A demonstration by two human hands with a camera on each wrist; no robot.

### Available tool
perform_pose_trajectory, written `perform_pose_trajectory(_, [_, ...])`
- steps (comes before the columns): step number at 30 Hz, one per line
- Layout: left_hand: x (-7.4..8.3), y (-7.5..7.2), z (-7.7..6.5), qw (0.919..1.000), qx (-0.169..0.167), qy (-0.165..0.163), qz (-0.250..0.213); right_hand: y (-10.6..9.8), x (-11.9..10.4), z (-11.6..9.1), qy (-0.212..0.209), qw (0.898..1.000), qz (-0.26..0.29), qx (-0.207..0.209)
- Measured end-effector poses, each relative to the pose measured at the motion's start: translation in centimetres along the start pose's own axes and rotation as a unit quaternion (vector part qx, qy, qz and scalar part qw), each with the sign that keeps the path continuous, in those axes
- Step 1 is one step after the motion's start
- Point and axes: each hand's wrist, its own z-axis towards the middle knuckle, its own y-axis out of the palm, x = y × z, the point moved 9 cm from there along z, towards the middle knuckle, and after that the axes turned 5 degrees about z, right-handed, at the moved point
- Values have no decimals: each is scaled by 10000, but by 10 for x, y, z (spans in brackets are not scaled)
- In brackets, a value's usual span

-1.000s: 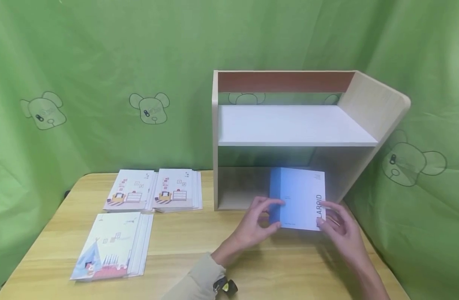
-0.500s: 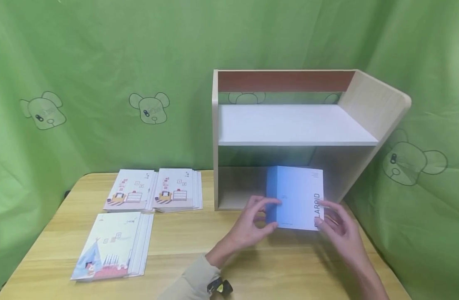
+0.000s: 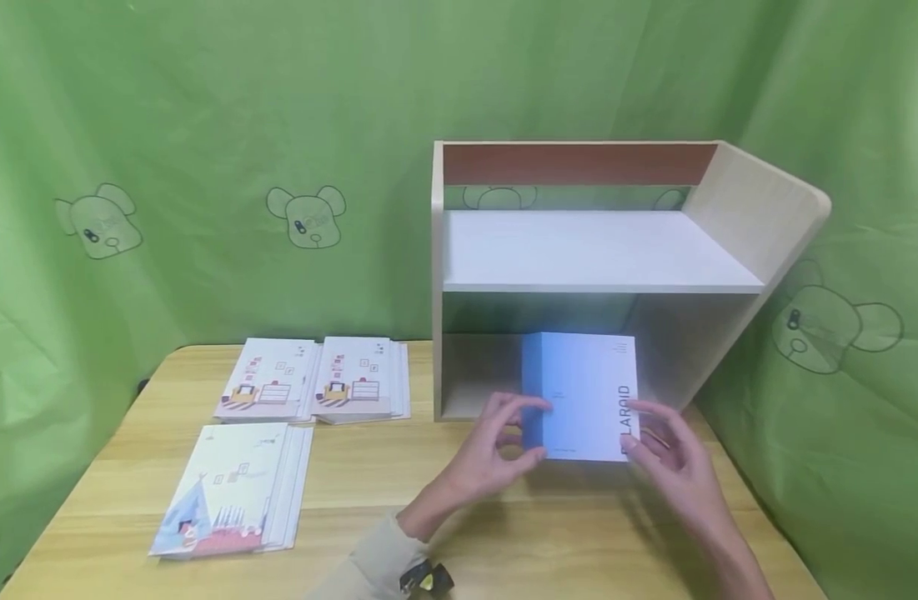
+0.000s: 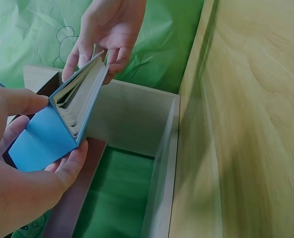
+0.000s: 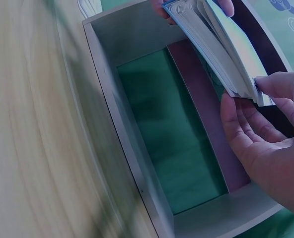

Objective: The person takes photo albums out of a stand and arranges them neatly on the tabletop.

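Note:
Both hands hold a small thick album (image 3: pixel 588 398) with a blue-to-white cover and the letters "LAROID" along its right side. It is raised in front of the shelf's lower opening. My left hand (image 3: pixel 489 450) pinches the blue spine (image 4: pixel 42 141) between thumb and fingers. At the opposite edge, my right hand (image 3: pixel 676 462) grips the cover with thumb and fingers. In the right wrist view the page edges (image 5: pixel 201 39) show, slightly fanned between the covers, and the right thumb lies on one cover.
A wooden desk shelf (image 3: pixel 601 250) with a white middle board stands at the back right of the table (image 3: pixel 368 517). On the left lie two stacks of illustrated booklets (image 3: pixel 267 379), (image 3: pixel 357 379) and a nearer stack of booklets (image 3: pixel 226 487). A green curtain (image 3: pixel 203 100) hangs behind.
Both hands have shifted slightly left with the album, its blue spine side turning a little narrower in view. The head view has also shifted slightly. The grip looks the same.

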Motion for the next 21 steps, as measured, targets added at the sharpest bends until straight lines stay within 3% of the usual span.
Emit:
perform_pose_trajectory(7, [5,-10,-7,9997,77,214,113,10,-5,1,50,10000,1,-79])
perform_pose_trajectory(21, [13,-31,-21,9996,156,180,153,28,-14,2,32,9996,132,-245])
